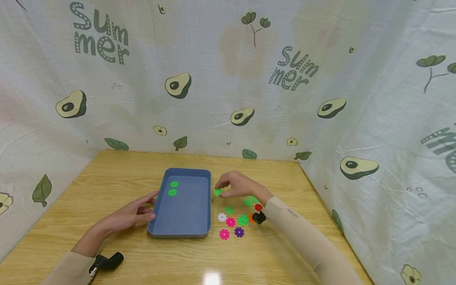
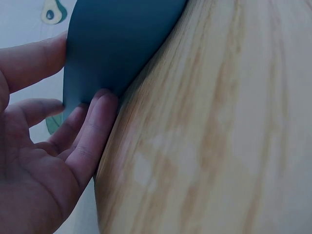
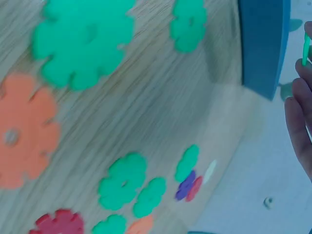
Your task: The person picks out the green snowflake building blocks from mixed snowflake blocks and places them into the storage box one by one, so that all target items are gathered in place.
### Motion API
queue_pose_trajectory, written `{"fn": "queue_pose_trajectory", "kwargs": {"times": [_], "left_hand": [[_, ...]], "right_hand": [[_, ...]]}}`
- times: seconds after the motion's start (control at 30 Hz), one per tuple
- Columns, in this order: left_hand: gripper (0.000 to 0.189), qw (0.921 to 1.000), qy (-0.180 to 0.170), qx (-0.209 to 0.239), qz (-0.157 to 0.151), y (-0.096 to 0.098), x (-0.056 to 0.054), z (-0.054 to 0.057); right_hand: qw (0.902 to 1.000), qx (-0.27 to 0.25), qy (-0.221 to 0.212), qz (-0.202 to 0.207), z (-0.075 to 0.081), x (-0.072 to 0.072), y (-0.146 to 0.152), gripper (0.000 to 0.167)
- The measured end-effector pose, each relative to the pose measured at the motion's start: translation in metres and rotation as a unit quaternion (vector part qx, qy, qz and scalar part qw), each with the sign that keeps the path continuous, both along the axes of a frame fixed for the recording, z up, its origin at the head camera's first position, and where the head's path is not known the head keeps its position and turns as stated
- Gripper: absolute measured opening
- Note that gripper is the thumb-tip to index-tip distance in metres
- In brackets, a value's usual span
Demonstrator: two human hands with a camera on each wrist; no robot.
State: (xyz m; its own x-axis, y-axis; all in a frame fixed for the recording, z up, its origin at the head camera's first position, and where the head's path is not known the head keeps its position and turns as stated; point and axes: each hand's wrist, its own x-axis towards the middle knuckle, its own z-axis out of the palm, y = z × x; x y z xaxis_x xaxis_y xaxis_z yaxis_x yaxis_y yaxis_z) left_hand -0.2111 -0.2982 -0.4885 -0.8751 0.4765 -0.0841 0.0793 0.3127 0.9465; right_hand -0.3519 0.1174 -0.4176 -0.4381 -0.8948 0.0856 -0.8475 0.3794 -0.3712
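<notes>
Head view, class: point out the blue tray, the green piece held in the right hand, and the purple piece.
Blue tray [image 1: 188,209]: head view, bare floor.
Held green piece [image 1: 217,192]: head view, its visible face.
Purple piece [image 1: 239,232]: head view, middle of its face.

In the head view, your right hand [image 1: 238,185] hides part of the pinched green disc [image 1: 217,192], and your black wrist mount [image 1: 259,217] covers part of the orange disc [image 1: 251,218]. The print [image 1: 293,213] on your right sleeve [image 1: 310,243] is too small to read. In the right wrist view, the top edge cuts off the blurred near green disc [image 3: 83,46], the bottom edge a red disc [image 3: 57,224]. In the left wrist view, the tray [image 2: 117,44] runs past the top.
</notes>
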Motion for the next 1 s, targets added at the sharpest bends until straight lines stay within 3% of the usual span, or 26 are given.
{"fn": "queue_pose_trajectory", "kwargs": {"times": [0.4,0.73,1.0], "left_hand": [[0.085,1.0000,-0.002,-0.002,0.000,0.000,0.000,0.000],[0.084,0.9999,-0.002,-0.010,0.010,0.000,0.001,-0.001],[0.085,1.0000,-0.003,-0.004,0.004,0.000,0.000,0.000]], "right_hand": [[0.9987,0.009,0.016,0.048,0.019,0.008,-0.058,0.023],[0.9980,0.036,0.025,0.047,0.018,0.008,-0.103,0.023],[0.9982,0.053,0.005,0.025,0.008,0.002,-0.127,0.025]]}}
